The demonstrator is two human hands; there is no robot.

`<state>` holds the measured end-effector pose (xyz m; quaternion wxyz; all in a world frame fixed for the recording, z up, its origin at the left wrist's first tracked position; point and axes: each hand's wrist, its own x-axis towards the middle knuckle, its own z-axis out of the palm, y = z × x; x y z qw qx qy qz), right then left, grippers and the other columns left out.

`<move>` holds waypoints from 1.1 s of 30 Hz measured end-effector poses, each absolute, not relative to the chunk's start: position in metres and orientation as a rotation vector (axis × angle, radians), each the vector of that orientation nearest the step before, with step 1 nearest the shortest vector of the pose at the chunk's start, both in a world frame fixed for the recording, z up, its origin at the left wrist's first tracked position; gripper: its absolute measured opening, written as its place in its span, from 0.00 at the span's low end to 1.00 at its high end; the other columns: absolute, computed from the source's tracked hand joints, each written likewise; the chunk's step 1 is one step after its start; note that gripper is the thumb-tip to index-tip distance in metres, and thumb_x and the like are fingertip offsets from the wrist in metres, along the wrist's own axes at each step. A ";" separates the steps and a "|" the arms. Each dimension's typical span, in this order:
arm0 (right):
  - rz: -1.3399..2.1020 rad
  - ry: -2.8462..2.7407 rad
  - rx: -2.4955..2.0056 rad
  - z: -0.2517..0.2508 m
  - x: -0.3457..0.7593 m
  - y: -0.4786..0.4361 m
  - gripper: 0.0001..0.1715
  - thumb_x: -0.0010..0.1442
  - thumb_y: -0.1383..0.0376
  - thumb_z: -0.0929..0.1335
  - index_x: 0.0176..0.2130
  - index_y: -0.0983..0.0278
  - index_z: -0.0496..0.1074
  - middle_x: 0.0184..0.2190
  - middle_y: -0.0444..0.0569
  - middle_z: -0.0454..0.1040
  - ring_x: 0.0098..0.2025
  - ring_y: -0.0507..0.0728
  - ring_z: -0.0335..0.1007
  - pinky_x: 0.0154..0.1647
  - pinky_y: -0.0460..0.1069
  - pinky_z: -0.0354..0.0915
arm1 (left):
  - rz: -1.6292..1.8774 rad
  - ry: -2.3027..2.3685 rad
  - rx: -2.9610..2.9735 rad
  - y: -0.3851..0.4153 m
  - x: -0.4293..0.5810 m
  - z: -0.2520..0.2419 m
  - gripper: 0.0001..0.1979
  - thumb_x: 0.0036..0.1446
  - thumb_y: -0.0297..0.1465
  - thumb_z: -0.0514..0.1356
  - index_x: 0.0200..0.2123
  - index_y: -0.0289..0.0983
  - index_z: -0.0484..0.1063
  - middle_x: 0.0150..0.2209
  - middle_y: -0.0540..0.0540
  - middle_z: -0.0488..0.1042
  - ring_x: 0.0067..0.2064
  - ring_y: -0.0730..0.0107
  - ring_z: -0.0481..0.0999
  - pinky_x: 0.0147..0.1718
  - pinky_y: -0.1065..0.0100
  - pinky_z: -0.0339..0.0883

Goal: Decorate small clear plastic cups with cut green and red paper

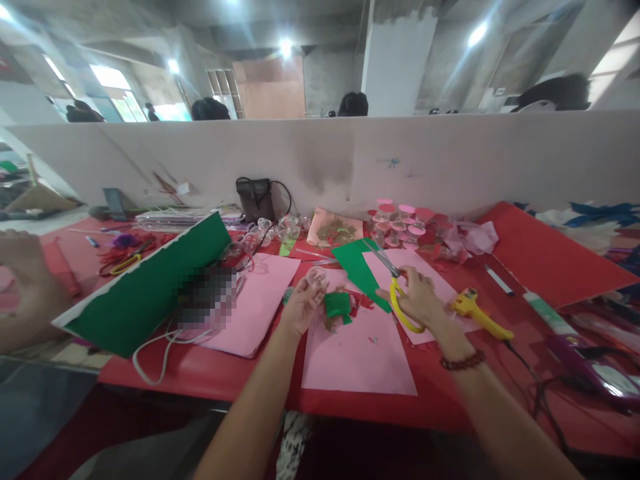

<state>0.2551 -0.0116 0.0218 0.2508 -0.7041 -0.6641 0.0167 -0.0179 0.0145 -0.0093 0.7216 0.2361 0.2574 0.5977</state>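
Note:
My left hand (303,307) pinches a small clear plastic cup (316,275) above the middle of the table. My right hand (420,297) holds a pair of scissors with yellow handles (399,307), the blades pointing up and to the left over green paper. Between my hands lies a pink sheet (357,363). On it rests a green piece (337,305) among red and green scraps. A green sheet (357,263) and another pink sheet are under and beside the scissors.
A yellow glue gun (480,313) with its cord lies on the right. Clear cups with pink and red discs (400,223) stand at the back, near a black bag (256,198). A green board (150,287) leans on the left, where another person's hand (25,287) shows.

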 end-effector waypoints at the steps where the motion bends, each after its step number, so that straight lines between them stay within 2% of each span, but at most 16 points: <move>1: 0.098 -1.788 -1.842 0.023 0.243 -0.009 0.34 0.53 0.50 0.69 0.53 0.66 0.62 0.46 0.60 0.74 0.47 0.66 0.70 0.50 0.57 0.62 | 1.331 0.562 0.521 0.014 -0.018 -0.009 0.19 0.48 0.19 0.66 0.44 0.37 0.72 0.45 0.46 0.78 0.47 0.69 0.79 0.52 0.68 0.69; 3: 0.177 -1.798 -1.687 0.024 0.219 -0.005 0.33 0.54 0.53 0.69 0.54 0.65 0.61 0.47 0.59 0.72 0.48 0.64 0.69 0.48 0.54 0.64 | 1.354 0.558 0.511 0.013 -0.017 -0.009 0.20 0.46 0.18 0.66 0.43 0.37 0.72 0.45 0.47 0.78 0.48 0.67 0.79 0.54 0.67 0.68; 8: 0.176 -1.967 -1.641 0.014 0.183 -0.010 0.30 0.52 0.56 0.71 0.52 0.62 0.64 0.50 0.58 0.69 0.53 0.65 0.66 0.52 0.55 0.61 | 1.374 0.578 0.473 0.012 -0.018 -0.007 0.18 0.48 0.19 0.65 0.44 0.36 0.72 0.41 0.46 0.78 0.45 0.68 0.80 0.51 0.66 0.70; 14: 0.204 -2.045 -1.740 0.003 0.179 -0.022 0.35 0.52 0.54 0.72 0.55 0.63 0.63 0.52 0.58 0.68 0.55 0.66 0.63 0.55 0.55 0.59 | 1.315 0.590 0.514 0.011 -0.014 -0.003 0.20 0.49 0.18 0.62 0.46 0.37 0.72 0.36 0.49 0.77 0.37 0.74 0.79 0.40 0.74 0.71; 22: 0.150 -2.162 -1.738 0.003 0.168 -0.027 0.37 0.53 0.56 0.71 0.60 0.60 0.64 0.49 0.57 0.67 0.51 0.66 0.64 0.52 0.55 0.58 | 1.393 0.636 0.569 0.011 -0.010 -0.005 0.24 0.42 0.17 0.62 0.45 0.38 0.71 0.33 0.53 0.76 0.28 0.82 0.73 0.30 0.78 0.66; 30: 0.146 -2.147 -1.758 0.004 0.169 -0.025 0.32 0.52 0.62 0.69 0.57 0.60 0.66 0.48 0.56 0.67 0.50 0.64 0.64 0.50 0.53 0.58 | 1.279 0.763 0.505 0.008 -0.007 -0.002 0.12 0.42 0.21 0.60 0.32 0.36 0.65 0.23 0.55 0.68 0.23 0.82 0.67 0.25 0.79 0.64; 33: 0.145 -2.145 -1.772 0.006 0.170 -0.023 0.30 0.52 0.64 0.69 0.55 0.59 0.67 0.47 0.55 0.68 0.49 0.63 0.65 0.49 0.52 0.59 | 1.260 0.757 0.532 0.006 -0.005 -0.001 0.12 0.42 0.22 0.60 0.31 0.37 0.63 0.23 0.56 0.65 0.22 0.83 0.65 0.23 0.79 0.61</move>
